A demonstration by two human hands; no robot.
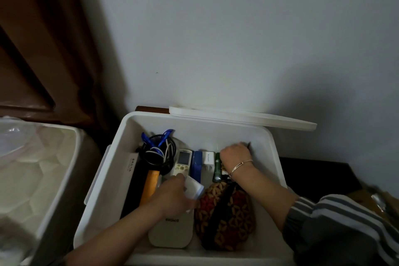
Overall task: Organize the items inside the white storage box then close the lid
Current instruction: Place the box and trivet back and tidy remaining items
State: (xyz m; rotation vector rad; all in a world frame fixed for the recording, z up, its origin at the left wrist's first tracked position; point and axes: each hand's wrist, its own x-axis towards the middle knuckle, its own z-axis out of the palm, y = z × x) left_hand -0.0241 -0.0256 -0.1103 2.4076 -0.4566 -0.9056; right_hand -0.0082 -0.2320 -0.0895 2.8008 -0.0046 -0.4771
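White storage box sits open against the wall, lid propped behind its back rim. Both hands inside. Left hand, near the front-centre, fingers closed around a small white-and-pale-blue object, blurred. Right hand at the back right, fingers curled over something dark; what it is cannot be told. Contents in a row: coiled black cable with blue pieces, white remote, blue item, white charger, green tube. Patterned pouch and beige device at front.
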